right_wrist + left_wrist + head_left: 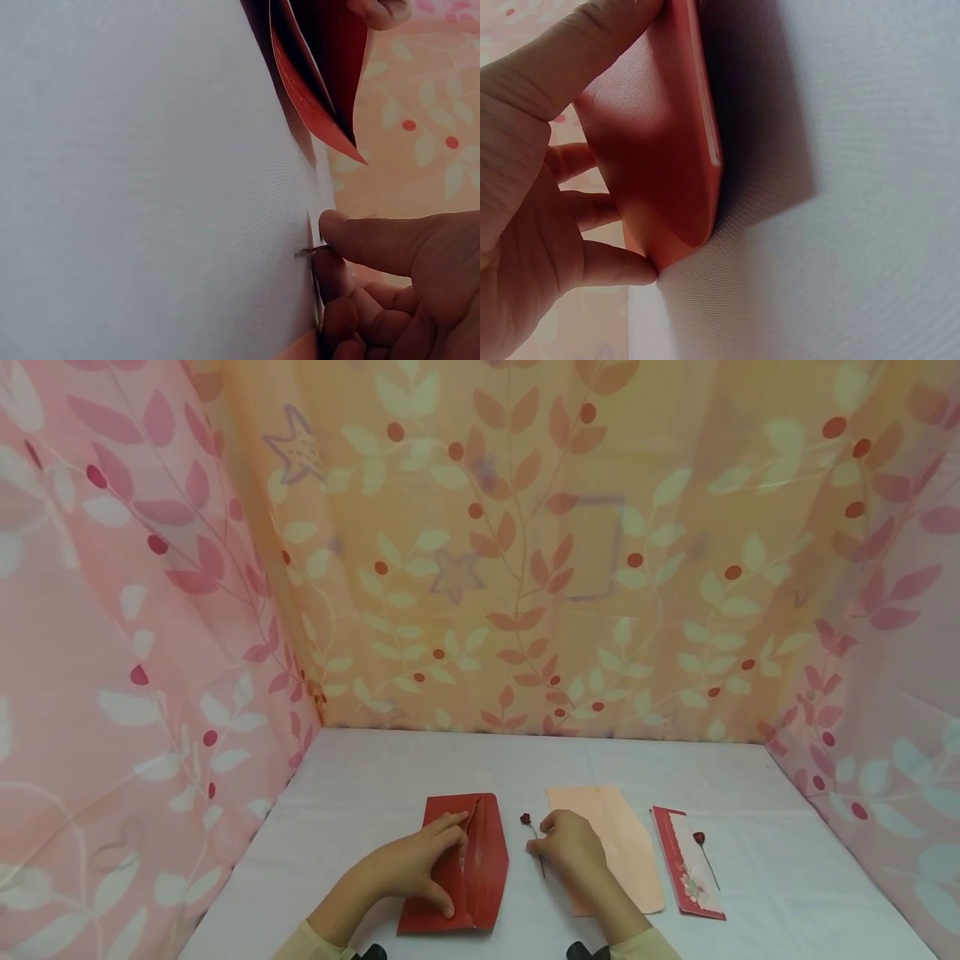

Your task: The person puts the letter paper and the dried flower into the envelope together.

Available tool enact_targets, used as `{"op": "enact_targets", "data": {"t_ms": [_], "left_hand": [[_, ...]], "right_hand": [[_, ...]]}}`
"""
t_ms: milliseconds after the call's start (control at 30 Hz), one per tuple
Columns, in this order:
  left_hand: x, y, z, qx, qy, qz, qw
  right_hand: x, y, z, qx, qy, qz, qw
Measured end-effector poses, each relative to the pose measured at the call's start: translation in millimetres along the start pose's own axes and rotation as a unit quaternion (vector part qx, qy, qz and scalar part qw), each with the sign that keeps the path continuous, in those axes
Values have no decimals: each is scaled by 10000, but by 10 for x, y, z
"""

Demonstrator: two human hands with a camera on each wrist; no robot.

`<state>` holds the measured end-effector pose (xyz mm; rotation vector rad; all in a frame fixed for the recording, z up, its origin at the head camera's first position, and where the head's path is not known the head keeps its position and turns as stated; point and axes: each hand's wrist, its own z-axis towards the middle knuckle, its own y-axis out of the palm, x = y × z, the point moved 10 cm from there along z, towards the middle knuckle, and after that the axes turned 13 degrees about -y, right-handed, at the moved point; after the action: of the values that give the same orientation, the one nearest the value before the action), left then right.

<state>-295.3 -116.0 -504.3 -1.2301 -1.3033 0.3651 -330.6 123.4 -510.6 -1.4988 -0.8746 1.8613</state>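
Observation:
A red envelope (pixel 489 868) lies on the table with its flap folded out to the right. My left hand (pixel 412 864) grips it, thumb at the near part and fingers at the far part. In the left wrist view the red paper (pixel 649 150) bows between thumb and fingers. The right wrist view shows the envelope's mouth (pixel 319 82) gaping. Just right of the envelope, my right hand (pixel 576 847) pinches the thin stem of a small dark red rose (pixel 525 819) between thumb and forefinger. Its flower head points away from me.
A peach envelope (pixel 626 852) lies partly under my right forearm. To its right is a red and white floral card (pixel 684 864), with a second small rose (pixel 700 838) on its right edge. Patterned curtains (pixel 525 568) enclose the white table (pixel 390 760) at the back and sides.

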Motion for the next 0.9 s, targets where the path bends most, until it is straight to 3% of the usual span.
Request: {"op": "enact_targets", "data": {"t_ms": [300,467,633,900], "left_hand": [[2,5,6,-34,-53,1,10000],[-13,0,14,-32,-52,-34,10000],[-4,-1,14,-72,-44,-92,9999],[-10,4,27,-44,-52,-13,10000]], "right_hand": [[38,17,-18,193,-41,593,9980],[3,-11,-30,362,-299,1261,9909],[10,4,-26,329,-299,1783,9830],[-34,58,1,230,-444,2283,9723]]}}
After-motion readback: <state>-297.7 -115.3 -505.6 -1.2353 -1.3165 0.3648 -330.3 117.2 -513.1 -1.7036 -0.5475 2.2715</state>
